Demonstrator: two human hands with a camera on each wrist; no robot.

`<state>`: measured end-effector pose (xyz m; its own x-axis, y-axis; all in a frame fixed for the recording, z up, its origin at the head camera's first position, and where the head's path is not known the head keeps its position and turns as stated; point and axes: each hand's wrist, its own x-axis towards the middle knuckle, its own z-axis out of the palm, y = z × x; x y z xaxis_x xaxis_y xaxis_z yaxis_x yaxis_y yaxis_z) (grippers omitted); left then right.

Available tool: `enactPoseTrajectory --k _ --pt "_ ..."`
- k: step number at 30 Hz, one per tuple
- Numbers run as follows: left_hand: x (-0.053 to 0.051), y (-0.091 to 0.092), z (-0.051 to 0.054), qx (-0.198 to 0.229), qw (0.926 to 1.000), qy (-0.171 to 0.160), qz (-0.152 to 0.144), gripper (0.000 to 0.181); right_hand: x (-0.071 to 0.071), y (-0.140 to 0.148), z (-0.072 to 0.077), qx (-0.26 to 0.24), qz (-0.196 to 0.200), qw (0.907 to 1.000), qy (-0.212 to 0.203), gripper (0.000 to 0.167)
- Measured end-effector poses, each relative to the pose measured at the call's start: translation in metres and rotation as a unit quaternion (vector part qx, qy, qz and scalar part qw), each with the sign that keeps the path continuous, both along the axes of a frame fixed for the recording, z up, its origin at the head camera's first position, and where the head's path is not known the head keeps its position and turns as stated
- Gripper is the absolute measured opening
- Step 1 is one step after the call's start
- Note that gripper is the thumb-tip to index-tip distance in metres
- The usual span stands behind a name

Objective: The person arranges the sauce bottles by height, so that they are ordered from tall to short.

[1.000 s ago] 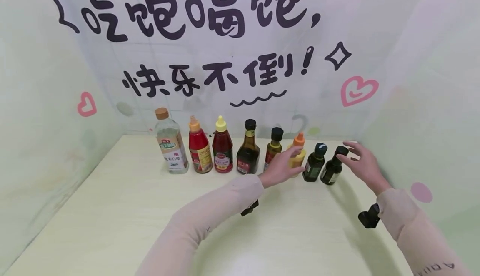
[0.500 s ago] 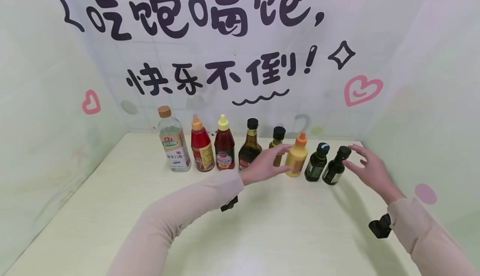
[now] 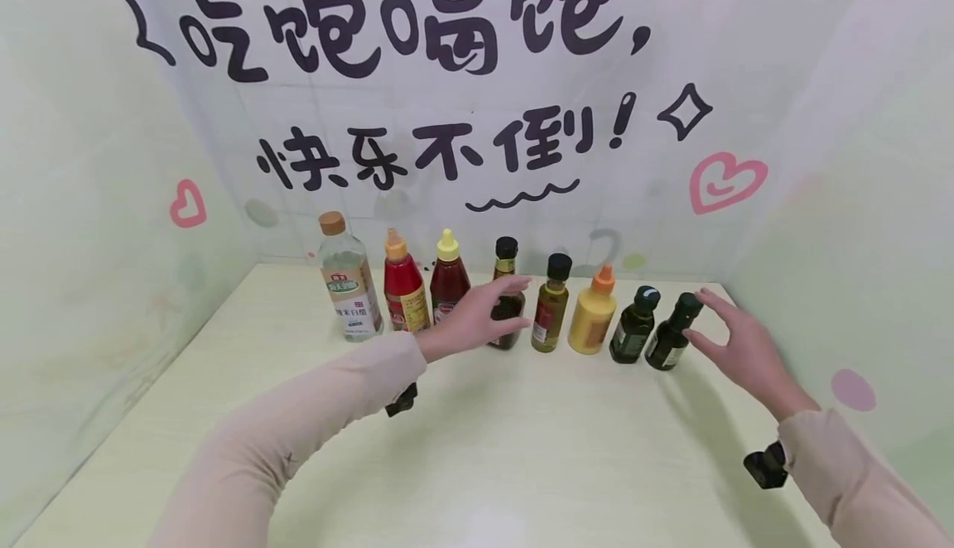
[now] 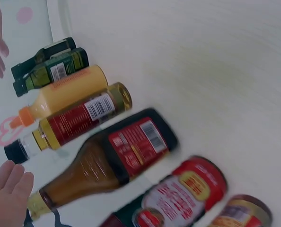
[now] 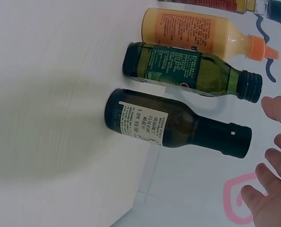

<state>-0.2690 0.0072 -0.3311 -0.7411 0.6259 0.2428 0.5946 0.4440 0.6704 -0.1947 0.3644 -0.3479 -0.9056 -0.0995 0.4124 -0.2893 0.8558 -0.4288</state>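
Note:
My left hand (image 3: 471,317) is held in front of the black-capped brown sauce bottle (image 3: 506,266), thumb and fingers spread apart with nothing between them. To its right stand a slim oil bottle (image 3: 550,316) with a red label and a yellow squeeze bottle (image 3: 592,322) with an orange tip. My right hand (image 3: 749,358) is beside the neck of the rightmost dark bottle (image 5: 150,120); the right wrist view shows a gap between fingers and cap. A squat dark green bottle (image 5: 188,71) stands just left of that one.
All the bottles stand upright in one row near the back of the pale table (image 3: 522,449). At the left end are a clear white vinegar bottle (image 3: 350,291), a red sauce bottle (image 3: 405,283) and a dark red sauce bottle (image 3: 449,283). Printed cloth walls rise behind and beside.
My left hand has moved left along the row, from the yellow squeeze bottle to the brown sauce bottle. The right hand stays by the rightmost bottle, shifting slightly. The bottles stand in the same places.

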Motion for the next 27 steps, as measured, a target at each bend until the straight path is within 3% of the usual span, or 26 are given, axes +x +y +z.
enactPoseTrajectory --k 6,13,19,22,27 --pt "-0.001 -0.028 -0.002 -0.007 0.9990 0.031 0.033 0.058 0.002 0.000 -0.005 0.011 0.019 0.9993 0.029 0.058" --pt "0.001 -0.054 -0.008 -0.017 0.9975 0.035 0.060 0.059 0.002 0.000 -0.012 0.020 0.037 0.9979 0.050 0.058" --pt "-0.003 -0.076 -0.017 -0.038 0.9914 0.068 0.106 0.060 0.002 -0.002 -0.016 0.031 0.043 0.9963 0.067 0.059" --pt "-0.004 -0.084 -0.022 -0.051 0.9869 0.092 0.122 0.062 0.003 -0.003 -0.018 0.035 0.042 0.9963 0.066 0.060" --pt "-0.007 -0.099 -0.028 -0.056 0.9758 0.162 0.136 0.060 0.006 -0.001 -0.022 0.037 0.044 0.9966 0.058 0.064"
